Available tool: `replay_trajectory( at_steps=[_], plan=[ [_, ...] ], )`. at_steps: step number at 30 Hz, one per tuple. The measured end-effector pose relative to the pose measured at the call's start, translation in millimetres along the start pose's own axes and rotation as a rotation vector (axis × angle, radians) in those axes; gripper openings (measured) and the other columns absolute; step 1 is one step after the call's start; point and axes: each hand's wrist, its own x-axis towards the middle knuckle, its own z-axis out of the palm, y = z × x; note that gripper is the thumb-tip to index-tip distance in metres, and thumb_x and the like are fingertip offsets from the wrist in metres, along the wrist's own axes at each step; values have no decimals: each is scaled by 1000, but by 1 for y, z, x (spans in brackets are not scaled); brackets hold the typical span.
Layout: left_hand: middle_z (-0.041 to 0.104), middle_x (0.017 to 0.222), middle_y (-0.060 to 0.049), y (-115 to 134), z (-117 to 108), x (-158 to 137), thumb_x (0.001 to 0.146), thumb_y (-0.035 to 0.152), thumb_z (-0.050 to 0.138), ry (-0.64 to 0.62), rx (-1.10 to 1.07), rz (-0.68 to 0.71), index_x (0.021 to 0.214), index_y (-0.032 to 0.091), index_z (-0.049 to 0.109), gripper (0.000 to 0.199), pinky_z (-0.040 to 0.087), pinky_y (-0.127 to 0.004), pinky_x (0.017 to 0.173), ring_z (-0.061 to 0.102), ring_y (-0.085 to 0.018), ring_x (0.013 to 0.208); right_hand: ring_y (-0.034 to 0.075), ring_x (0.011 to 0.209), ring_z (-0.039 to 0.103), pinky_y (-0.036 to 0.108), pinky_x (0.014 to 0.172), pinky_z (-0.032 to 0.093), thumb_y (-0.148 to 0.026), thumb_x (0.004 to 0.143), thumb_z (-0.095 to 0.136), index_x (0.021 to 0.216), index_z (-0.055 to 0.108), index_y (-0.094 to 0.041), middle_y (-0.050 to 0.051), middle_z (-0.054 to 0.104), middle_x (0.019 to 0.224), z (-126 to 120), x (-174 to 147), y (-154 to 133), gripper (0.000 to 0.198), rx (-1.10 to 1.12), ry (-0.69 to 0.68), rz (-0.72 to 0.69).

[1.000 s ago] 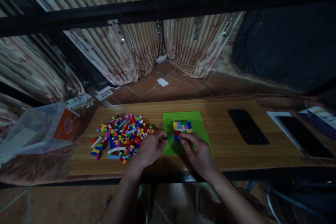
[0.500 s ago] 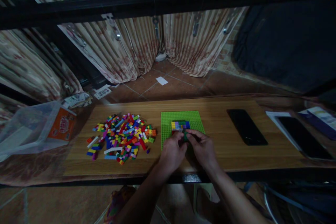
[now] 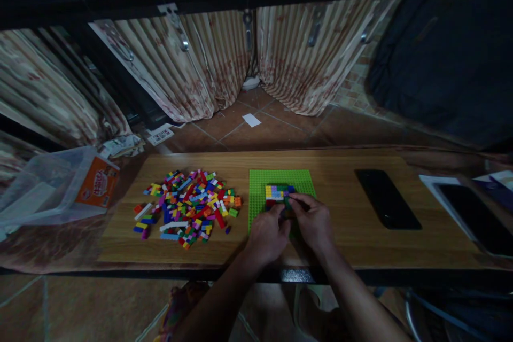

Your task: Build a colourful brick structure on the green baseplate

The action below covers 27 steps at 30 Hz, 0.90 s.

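Note:
A bright green baseplate [image 3: 280, 175] lies on the wooden table, carrying a block of toy bricks [image 3: 274, 192] in yellow, blue, purple, white and dark red. Over the near part of this build my right hand [image 3: 315, 222] pinches a small dark green brick [image 3: 287, 203] between its fingertips. Close against it from the left is my left hand [image 3: 267, 235], with fingers curled and closed at the build's near edge. What the left fingertips hold, if anything, is hidden. My hands cover the front of the baseplate.
Left of the baseplate spreads a pile of loose bricks [image 3: 192, 206] in many colours. A clear plastic box [image 3: 52, 187] with an orange label stands at the far left. To the right lie a black phone [image 3: 387, 200] and a dark tablet [image 3: 475, 216] by white paper.
The view has shifted slightly, moving the table's contents a little to the right. My right fingertips and the green brick are a touch nearer the build's right side.

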Motion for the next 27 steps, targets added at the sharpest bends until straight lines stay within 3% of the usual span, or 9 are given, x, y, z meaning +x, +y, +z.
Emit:
replay_trajectory(
  at_steps=[6, 18, 27],
  plan=[
    [73, 92, -7, 1, -2, -1, 85, 26, 52, -16, -16, 2, 125, 18, 59, 41, 53, -33, 77, 67, -20, 80, 24, 85, 68, 39, 82, 51, -37, 80, 61, 86, 75, -18, 10, 74, 92, -4, 1, 4, 24, -70, 24, -69],
    [73, 99, -8, -1, 2, -1, 86, 29, 52, -3, -37, 17, 133, 17, 53, 49, 52, -34, 79, 67, -21, 81, 24, 82, 70, 38, 77, 55, -39, 76, 65, 91, 74, -18, 10, 76, 91, -7, 2, 6, 28, 13, 11, 28],
    [73, 91, -6, 2, 3, -3, 86, 28, 51, -1, -27, -8, 132, 18, 53, 48, 52, -33, 78, 67, -20, 78, 24, 85, 71, 40, 81, 55, -37, 74, 66, 89, 74, -19, 9, 76, 93, -3, 1, 5, 25, 40, -9, 32]
  ],
)
